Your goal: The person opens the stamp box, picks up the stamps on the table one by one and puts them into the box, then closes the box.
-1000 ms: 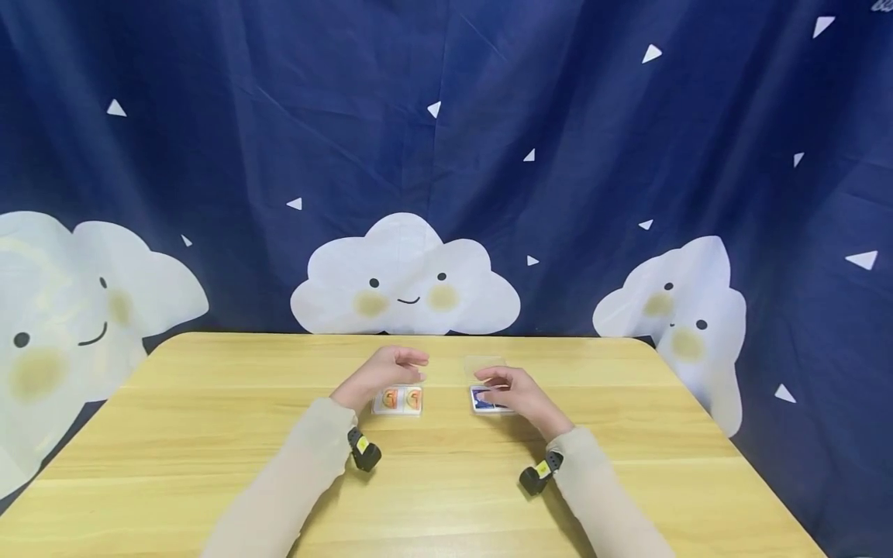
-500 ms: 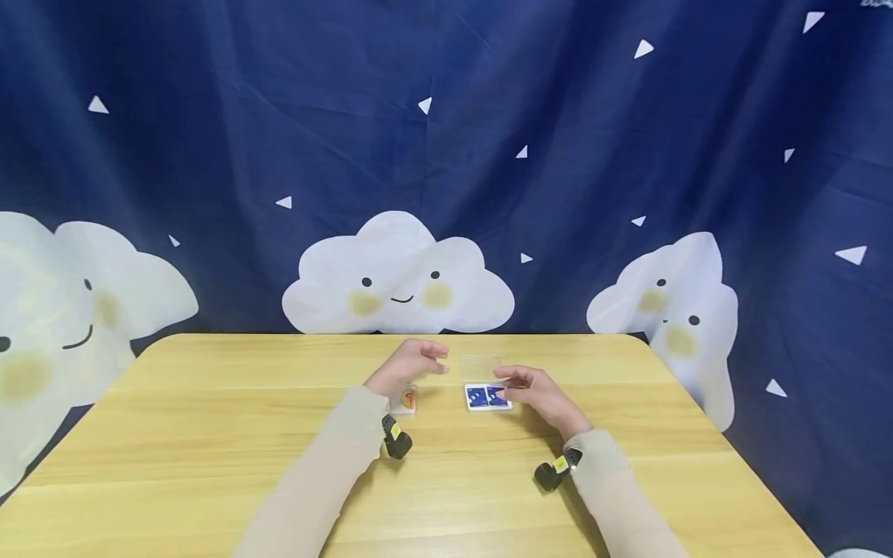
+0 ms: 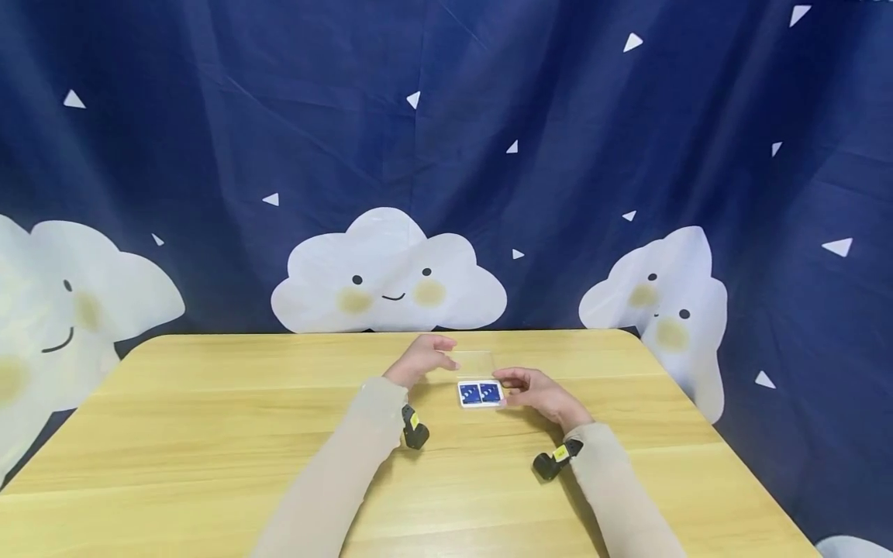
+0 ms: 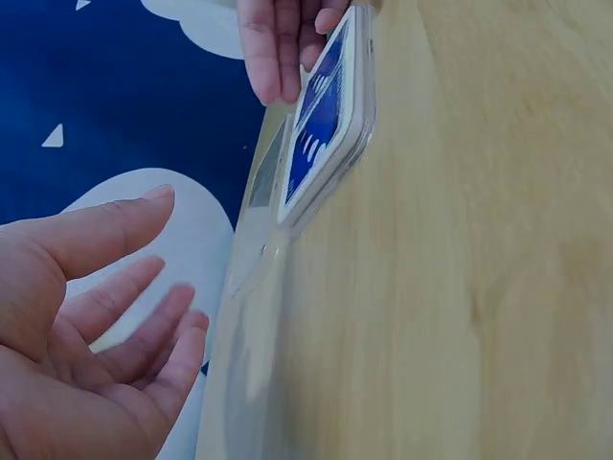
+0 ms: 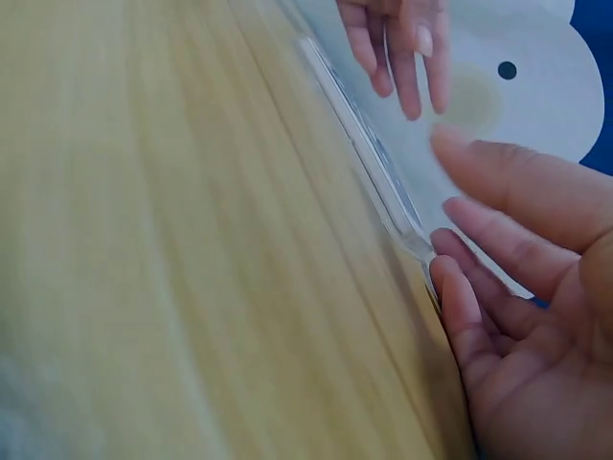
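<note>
A flat, clear plastic case (image 3: 480, 394) lies on the table, holding white-edged cards with dark blue faces and white crescent shapes. Its transparent lid (image 3: 474, 363) lies folded back on the far side. My left hand (image 3: 424, 359) hovers at the lid's left edge, thumb and fingers spread with nothing between them in the left wrist view. At the case's right end is my right hand (image 3: 543, 394), its lower fingertips right at the case's corner in the right wrist view. Its thumb (image 5: 522, 177) stands apart from the fingers and pinches nothing.
The light wooden table (image 3: 209, 465) ends at a dark blue curtain (image 3: 558, 116) with white clouds. A small black wrist camera (image 3: 416, 432) sits on the left wrist, and another black camera (image 3: 551, 463) on the right.
My left hand has moved right, from the case with orange pictures to the blue-card case's lid. The left forearm now hides the orange case. My right hand has drawn back to the blue case's right end.
</note>
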Motion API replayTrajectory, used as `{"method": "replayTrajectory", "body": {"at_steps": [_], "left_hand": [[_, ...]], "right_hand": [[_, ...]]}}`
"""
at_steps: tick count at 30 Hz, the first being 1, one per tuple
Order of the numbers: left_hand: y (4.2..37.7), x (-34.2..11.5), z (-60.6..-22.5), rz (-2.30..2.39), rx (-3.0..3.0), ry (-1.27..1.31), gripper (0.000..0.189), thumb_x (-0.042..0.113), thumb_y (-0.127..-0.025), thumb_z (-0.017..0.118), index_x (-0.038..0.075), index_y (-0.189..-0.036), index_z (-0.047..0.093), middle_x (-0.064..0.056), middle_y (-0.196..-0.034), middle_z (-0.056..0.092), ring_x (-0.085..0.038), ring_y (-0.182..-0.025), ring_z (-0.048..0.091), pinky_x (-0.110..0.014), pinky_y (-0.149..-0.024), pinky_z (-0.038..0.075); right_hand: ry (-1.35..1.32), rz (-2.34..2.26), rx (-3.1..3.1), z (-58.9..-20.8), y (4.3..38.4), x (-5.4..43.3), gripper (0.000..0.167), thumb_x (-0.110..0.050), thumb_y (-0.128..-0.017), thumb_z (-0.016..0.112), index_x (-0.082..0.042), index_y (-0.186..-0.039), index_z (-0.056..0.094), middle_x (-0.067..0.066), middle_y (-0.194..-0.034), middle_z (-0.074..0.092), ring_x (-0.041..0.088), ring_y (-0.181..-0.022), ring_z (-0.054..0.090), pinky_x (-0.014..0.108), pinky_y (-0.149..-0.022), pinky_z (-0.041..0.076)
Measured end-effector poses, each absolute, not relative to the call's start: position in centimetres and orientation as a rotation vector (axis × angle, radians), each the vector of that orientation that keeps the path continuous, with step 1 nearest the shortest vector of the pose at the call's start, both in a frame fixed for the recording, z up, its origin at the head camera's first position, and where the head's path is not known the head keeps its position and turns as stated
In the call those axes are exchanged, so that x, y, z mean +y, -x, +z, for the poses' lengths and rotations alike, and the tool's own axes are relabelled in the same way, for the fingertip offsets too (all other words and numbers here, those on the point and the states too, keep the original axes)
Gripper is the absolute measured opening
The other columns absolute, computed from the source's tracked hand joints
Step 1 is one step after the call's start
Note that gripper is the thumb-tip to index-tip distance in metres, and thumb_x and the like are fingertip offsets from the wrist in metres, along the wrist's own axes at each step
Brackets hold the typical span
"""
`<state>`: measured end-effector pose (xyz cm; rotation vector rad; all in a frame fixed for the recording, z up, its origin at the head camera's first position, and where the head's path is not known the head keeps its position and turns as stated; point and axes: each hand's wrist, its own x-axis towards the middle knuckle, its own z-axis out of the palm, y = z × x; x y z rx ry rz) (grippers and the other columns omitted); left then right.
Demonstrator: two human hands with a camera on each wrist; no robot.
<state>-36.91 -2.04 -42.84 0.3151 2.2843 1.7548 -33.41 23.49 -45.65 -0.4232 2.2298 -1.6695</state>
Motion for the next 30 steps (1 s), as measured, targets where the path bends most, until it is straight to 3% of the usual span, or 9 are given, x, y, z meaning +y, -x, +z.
{"method": "replayTrajectory", "body": {"at_steps": [11, 21, 30], "left_hand": [[37.5, -0.5, -44.0, 1.667, 2.39, -0.25, 0.061, -0.008, -0.068, 0.071, -0.004, -0.126, 0.053, -0.022, -0.132, 0.051, -0.036, -0.124, 0.046, -0.045, -0.106, 0.034], [37.9, 0.0, -44.6, 1.592, 2.512, -0.296, 0.066, -0.012, -0.063, 0.072, -0.005, -0.126, 0.054, -0.019, -0.133, 0.052, -0.035, -0.127, 0.044, -0.044, -0.108, 0.03], [37.9, 0.5, -44.3, 1.464, 2.604, -0.378, 0.066, -0.011, -0.061, 0.073, -0.005, -0.124, 0.056, -0.019, -0.131, 0.055, -0.036, -0.125, 0.046, -0.045, -0.106, 0.033]], "right_hand": [[0.479, -1.612, 2.276, -45.8, 33.4, 23.6, 0.063, 0.008, -0.072, 0.073, 0.012, -0.129, 0.046, 0.023, -0.122, 0.055, 0.021, -0.107, 0.052, 0.025, -0.092, 0.044], [0.462, -1.556, 2.332, -45.6, 33.3, 23.2, 0.062, 0.007, -0.073, 0.073, 0.011, -0.129, 0.047, 0.025, -0.124, 0.054, 0.027, -0.111, 0.052, 0.039, -0.099, 0.042], [0.42, -1.541, 2.37, -45.6, 33.2, 23.5, 0.06, 0.007, -0.073, 0.073, 0.009, -0.129, 0.049, 0.023, -0.124, 0.055, 0.026, -0.11, 0.052, 0.038, -0.098, 0.043]]}}
